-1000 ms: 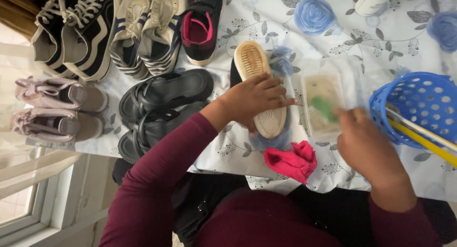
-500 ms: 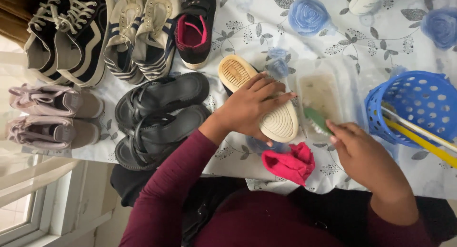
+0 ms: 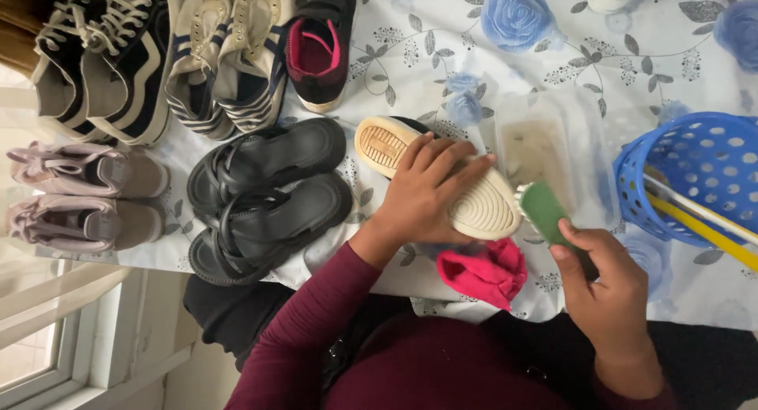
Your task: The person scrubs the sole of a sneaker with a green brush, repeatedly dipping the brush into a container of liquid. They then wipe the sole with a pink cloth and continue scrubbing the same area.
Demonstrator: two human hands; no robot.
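My left hand (image 3: 430,190) presses flat on an upturned shoe (image 3: 438,177), fingers spread over its pale ribbed sole, pinning it sole-up on the surface (image 3: 553,54). My right hand (image 3: 604,280) is closed around a green brush (image 3: 545,212), its white bristle end just at the toe of the sole. I judge the step in hand to be scrubbing the sole — brush at the edge, the stroke barely started. The next move calls for a firm hold by the left hand so the shoe doesn't slide, and the bristles drawn flat along the ribs rather than on their corner.

A clear tub (image 3: 545,153) of cloudy water sits just beyond the brush, and a pink cloth (image 3: 485,272) lies bunched at the near edge, below the shoe. To the right stands a blue basket (image 3: 687,177) with yellow and white sticks in it.

The surface wears a white cloth printed with blue roses. On its left side more footwear is lined up — black sandals (image 3: 264,197), striped sneakers (image 3: 225,58), black lace-ups (image 3: 103,54), a black-and-pink shoe (image 3: 320,43), mauve shoes (image 3: 79,197). Beyond that edge I see a pale window frame (image 3: 55,331).
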